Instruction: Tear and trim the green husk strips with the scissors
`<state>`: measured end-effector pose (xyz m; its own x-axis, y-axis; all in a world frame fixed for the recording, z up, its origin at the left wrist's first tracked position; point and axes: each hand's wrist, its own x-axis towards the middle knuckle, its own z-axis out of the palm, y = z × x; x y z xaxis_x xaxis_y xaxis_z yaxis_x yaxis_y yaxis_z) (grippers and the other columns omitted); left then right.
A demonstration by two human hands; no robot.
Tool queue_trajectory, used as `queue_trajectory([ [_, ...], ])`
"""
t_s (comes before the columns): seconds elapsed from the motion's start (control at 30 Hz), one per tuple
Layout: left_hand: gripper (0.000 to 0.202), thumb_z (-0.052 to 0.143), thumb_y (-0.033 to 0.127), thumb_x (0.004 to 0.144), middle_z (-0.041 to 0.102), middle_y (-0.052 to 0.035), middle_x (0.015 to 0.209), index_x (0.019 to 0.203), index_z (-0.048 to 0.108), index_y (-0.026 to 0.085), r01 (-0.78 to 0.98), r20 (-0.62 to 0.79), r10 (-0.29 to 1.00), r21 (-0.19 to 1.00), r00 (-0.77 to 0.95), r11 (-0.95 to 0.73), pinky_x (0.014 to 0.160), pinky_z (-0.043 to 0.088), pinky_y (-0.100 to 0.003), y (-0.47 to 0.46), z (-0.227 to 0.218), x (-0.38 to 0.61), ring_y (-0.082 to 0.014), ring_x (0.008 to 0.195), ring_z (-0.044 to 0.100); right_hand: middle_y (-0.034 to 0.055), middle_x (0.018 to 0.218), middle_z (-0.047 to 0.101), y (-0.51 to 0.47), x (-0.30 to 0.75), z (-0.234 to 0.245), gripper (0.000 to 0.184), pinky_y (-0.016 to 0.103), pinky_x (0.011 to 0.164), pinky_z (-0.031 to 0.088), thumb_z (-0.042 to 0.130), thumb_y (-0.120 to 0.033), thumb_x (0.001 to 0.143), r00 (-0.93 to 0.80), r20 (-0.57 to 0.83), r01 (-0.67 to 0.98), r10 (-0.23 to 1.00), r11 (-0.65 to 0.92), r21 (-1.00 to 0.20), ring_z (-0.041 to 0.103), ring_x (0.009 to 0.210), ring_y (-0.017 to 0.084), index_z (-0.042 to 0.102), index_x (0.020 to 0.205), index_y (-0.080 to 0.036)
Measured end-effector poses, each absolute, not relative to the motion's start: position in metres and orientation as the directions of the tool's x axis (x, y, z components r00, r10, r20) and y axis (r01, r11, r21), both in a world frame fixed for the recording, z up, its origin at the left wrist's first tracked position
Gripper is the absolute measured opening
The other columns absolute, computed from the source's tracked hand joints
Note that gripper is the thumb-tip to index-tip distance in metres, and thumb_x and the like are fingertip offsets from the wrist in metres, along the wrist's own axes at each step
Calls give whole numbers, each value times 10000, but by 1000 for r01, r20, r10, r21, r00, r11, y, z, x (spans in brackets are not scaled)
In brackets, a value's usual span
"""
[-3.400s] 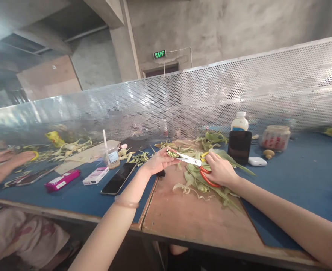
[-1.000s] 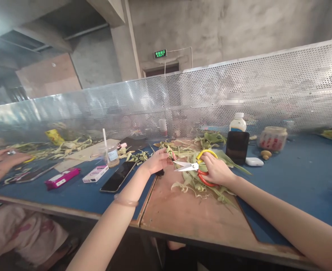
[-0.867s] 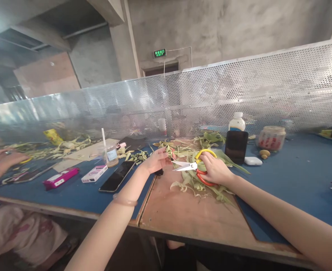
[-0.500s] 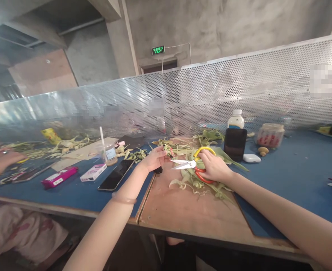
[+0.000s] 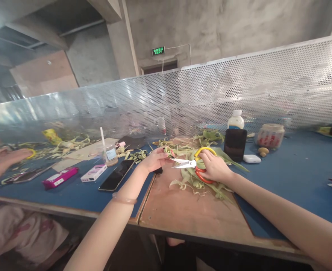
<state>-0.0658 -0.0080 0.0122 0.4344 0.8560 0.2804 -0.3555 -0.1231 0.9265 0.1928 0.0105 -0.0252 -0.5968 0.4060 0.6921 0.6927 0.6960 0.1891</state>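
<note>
My right hand point(image 5: 215, 168) clamps scissors point(image 5: 192, 164), blades apart. Left hand point(image 5: 154, 160) pinches small green piece point(image 5: 170, 153). Leaf scraps point(image 5: 199, 184) already cut, mid-board; more uncut leaves point(image 5: 211, 136) at far edge.

Scissors point(image 5: 188, 163) blades closed further since half-second ago.

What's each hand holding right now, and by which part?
Right hand holds the scissors by their orange and yellow handle loops. Left hand pinches a small green piece in its fingertips at the blade tips; which part cannot be told.
</note>
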Motion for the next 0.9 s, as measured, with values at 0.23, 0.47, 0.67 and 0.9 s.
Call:
queue_trajectory([
  [0.23,228,692,161,614,596,-30,770,781,545,110,-349,261,854,932,451,-101,744,496,-331,-9,13,-65,-142,695,605,133,1007,519,9,193,-25,388,295,601,429,457,-430,732,-573,689,729,443,660,181,518,891,238,459,994,-143],
  [0.47,227,673,163,639,600,-31,793,806,524,121,-342,261,867,933,424,-114,763,490,-343,-7,11,-65,-159,706,622,130,1023,525,8,192,-23,402,289,582,427,437,-449,749,-553,675,759,488,629,167,526,892,237,459,1005,-139],
  [0.67,215,674,139,630,591,-18,795,788,529,130,-367,307,863,917,401,-156,769,479,-337,-9,14,-64,-143,712,610,114,1033,532,6,191,-23,401,263,549,401,419,-464,760,-520,668,795,533,587,150,528,887,221,462,1006,-152],
  [0.9,187,651,125,652,602,-16,835,814,560,148,-380,349,880,899,322,-218,730,482,-328,-6,15,-65,-153,750,605,100,1010,536,5,190,-22,392,266,565,391,417,-463,768,-475,665,829,576,546,119,504,931,224,459,1009,-156],
])
